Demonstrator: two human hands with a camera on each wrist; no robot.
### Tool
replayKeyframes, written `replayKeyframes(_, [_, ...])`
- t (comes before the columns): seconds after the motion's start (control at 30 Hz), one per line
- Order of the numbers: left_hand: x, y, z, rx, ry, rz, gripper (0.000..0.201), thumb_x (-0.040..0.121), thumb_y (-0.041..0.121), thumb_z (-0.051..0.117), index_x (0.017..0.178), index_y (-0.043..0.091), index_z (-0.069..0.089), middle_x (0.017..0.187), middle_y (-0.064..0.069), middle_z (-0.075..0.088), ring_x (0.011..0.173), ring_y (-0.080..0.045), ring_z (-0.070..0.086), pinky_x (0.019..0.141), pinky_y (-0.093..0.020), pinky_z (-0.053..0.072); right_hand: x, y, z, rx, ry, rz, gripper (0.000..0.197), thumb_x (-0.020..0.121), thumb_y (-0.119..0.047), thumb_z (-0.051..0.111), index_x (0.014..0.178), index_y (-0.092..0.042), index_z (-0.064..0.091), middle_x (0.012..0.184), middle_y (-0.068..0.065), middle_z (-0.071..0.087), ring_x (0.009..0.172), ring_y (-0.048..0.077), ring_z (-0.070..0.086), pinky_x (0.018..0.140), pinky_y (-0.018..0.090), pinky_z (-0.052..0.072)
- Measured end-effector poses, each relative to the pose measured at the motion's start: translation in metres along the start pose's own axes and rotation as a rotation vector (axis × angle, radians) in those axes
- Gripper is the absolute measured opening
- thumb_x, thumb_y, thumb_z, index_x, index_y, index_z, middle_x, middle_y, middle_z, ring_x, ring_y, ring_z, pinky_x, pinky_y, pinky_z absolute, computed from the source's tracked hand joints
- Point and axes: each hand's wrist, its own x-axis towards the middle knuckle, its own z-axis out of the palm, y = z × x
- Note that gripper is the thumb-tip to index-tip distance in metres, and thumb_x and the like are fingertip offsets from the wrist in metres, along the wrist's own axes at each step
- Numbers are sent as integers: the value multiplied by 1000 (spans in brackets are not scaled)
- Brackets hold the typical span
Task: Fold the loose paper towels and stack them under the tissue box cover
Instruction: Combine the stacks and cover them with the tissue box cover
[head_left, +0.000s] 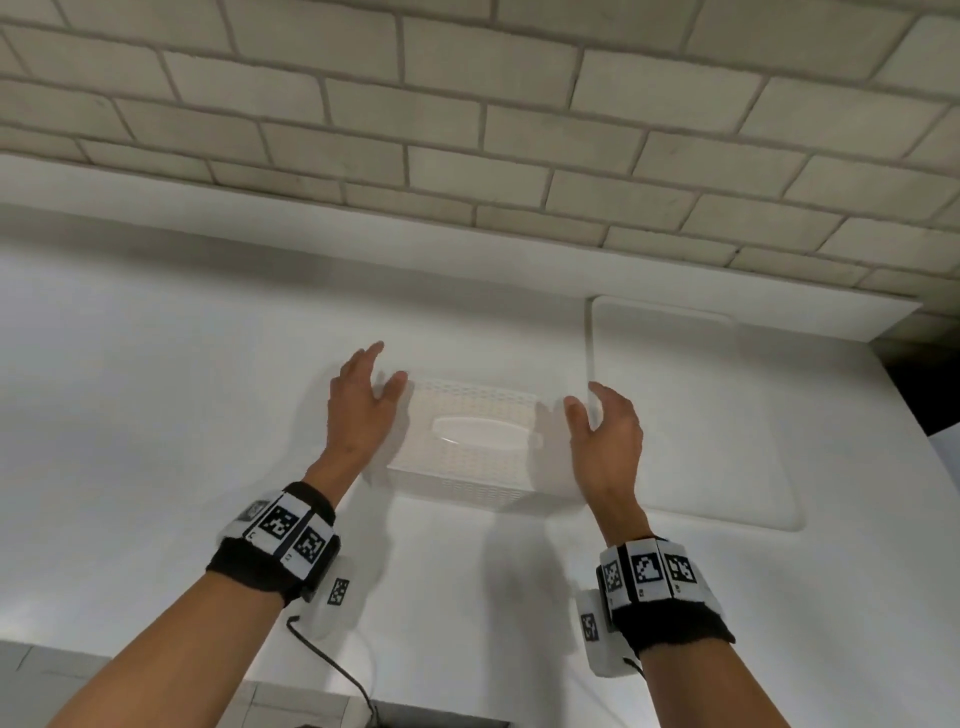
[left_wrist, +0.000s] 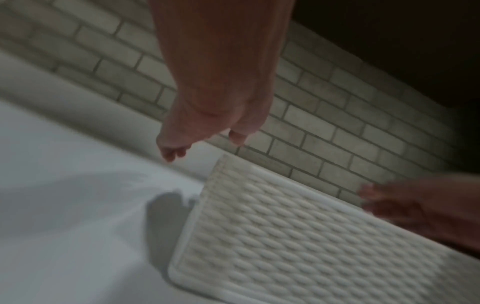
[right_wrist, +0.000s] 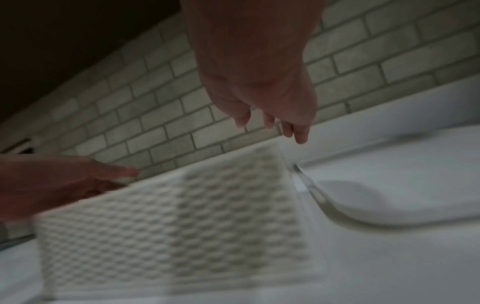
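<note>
A white woven-pattern tissue box cover (head_left: 467, 441) with an oval slot on top stands on the white counter (head_left: 156, 389). My left hand (head_left: 385, 365) is at its left end, fingers spread and relaxed, thumb close to the far left corner. My right hand (head_left: 583, 396) is at its right end, also spread and holding nothing. The left wrist view shows the left hand (left_wrist: 205, 146) above the cover (left_wrist: 285, 236). The right wrist view shows the right hand (right_wrist: 270, 127) above the cover (right_wrist: 182, 226). No paper towels show in any view.
A flat white mat (head_left: 691, 415) with rounded corners lies on the counter just right of the cover, also seen as the mat (right_wrist: 402, 185). A grey brick wall (head_left: 467, 130) runs behind. A black cable (head_left: 322, 660) hangs near the counter's front edge.
</note>
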Motion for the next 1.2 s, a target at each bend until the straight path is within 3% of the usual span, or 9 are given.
replayKeyframes(0.03, [-3, 4, -2, 32, 56, 134, 36, 92, 27, 62, 128, 23, 60, 146, -8, 47, 135, -28, 38, 112, -45, 30, -2, -4, 1, 0, 11, -82, 27, 92, -22, 62, 117, -13, 68, 127, 7, 59, 122, 22, 47, 93, 10, 33])
replayKeyframes(0.1, [-11, 16, 2, 95, -11, 371, 18, 84, 17, 73, 98, 27, 75, 129, -2, 60, 118, -24, 48, 102, -48, 41, -8, -10, 8, -48, -92, -223, 11, 86, -16, 70, 94, -18, 77, 107, -1, 60, 103, 14, 41, 86, 15, 37])
replayKeyframes(0.2, [-23, 29, 18, 275, -251, 557, 14, 81, 19, 75, 91, 29, 78, 117, 3, 65, 110, -20, 49, 95, -36, 38, -16, -11, 23, -150, -308, -286, 12, 86, -20, 71, 95, -21, 78, 93, -7, 52, 94, 13, 36, 86, 26, 38])
replayKeyframes(0.27, [-25, 32, 27, 398, -287, 567, 18, 85, 27, 71, 102, 27, 76, 120, 3, 62, 114, -20, 47, 89, -26, 26, -18, -12, 26, -164, -361, -232, 21, 88, -24, 68, 107, -20, 75, 95, -6, 49, 96, 12, 35, 90, 31, 42])
replayKeyframes(0.4, [-25, 31, 29, 496, -261, 550, 28, 89, 34, 65, 115, 26, 71, 122, 4, 60, 116, -20, 46, 92, -29, 28, -20, -15, 28, -235, -362, -225, 26, 91, -31, 64, 113, -20, 72, 99, 0, 52, 95, 14, 38, 87, 33, 43])
replayKeyframes(0.73, [-17, 43, 33, 614, -326, 499, 28, 84, 40, 68, 109, 29, 74, 131, 9, 49, 120, -15, 41, 93, -30, 26, -10, -23, 36, -426, -364, -319, 20, 94, -19, 56, 96, -20, 76, 103, 4, 62, 101, 25, 51, 79, 32, 42])
replayKeyframes(0.93, [-14, 45, 36, 593, -321, 487, 15, 80, 37, 73, 93, 31, 79, 131, 9, 46, 118, -15, 39, 86, -27, 21, -8, -14, 38, -237, -339, -235, 12, 89, -19, 66, 88, -22, 77, 94, 2, 58, 91, 20, 47, 84, 35, 41])
replayKeyframes(1.1, [-14, 36, 38, 521, -328, 531, 7, 82, 31, 72, 83, 30, 78, 133, 10, 47, 123, -15, 42, 87, -27, 19, -8, -11, 34, -10, -346, -175, 16, 83, -24, 74, 99, -21, 78, 98, 4, 60, 102, 22, 51, 95, 38, 43])
replayKeyframes(1.2, [-17, 28, 36, 387, -308, 527, 8, 85, 26, 69, 85, 22, 76, 139, 7, 47, 125, -14, 44, 93, -28, 19, -8, -12, 33, 56, -386, -137, 22, 75, -26, 81, 97, -25, 78, 94, -4, 53, 105, 20, 50, 99, 37, 42])
